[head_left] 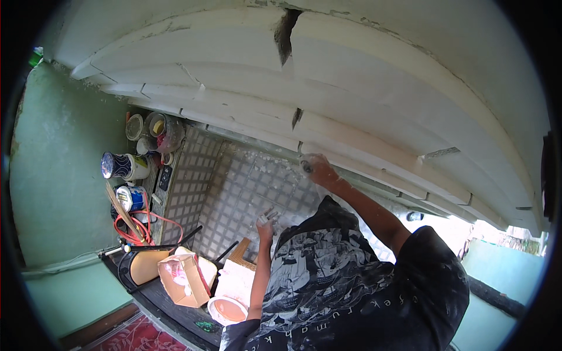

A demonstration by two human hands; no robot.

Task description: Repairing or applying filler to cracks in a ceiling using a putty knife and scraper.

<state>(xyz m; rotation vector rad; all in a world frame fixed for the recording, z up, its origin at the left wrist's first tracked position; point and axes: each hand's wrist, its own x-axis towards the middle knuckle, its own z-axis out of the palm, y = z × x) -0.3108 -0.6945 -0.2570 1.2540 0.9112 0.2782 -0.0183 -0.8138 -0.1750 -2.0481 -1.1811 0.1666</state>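
Note:
My right hand (319,168) is raised to the lower edge of a white slatted panel (363,126). Its fingers are closed, and a small dark round end shows at the fist; what it belongs to I cannot make out. White dust coats this hand. Lower down and to the left, my left hand (267,220) hangs above the tiled floor (246,181), its whitened fingers apart and nothing visible in them. Dark gaps (287,35) break the panel's boards in several places.
White crumbs (269,167) litter the tiles. Along the left ledge stand paint buckets (137,167), a red hose (140,234) and a broom-like bundle (119,207). Near my left arm are an open cardboard box (184,284), a round white-rimmed tub (228,310) and chairs (146,266).

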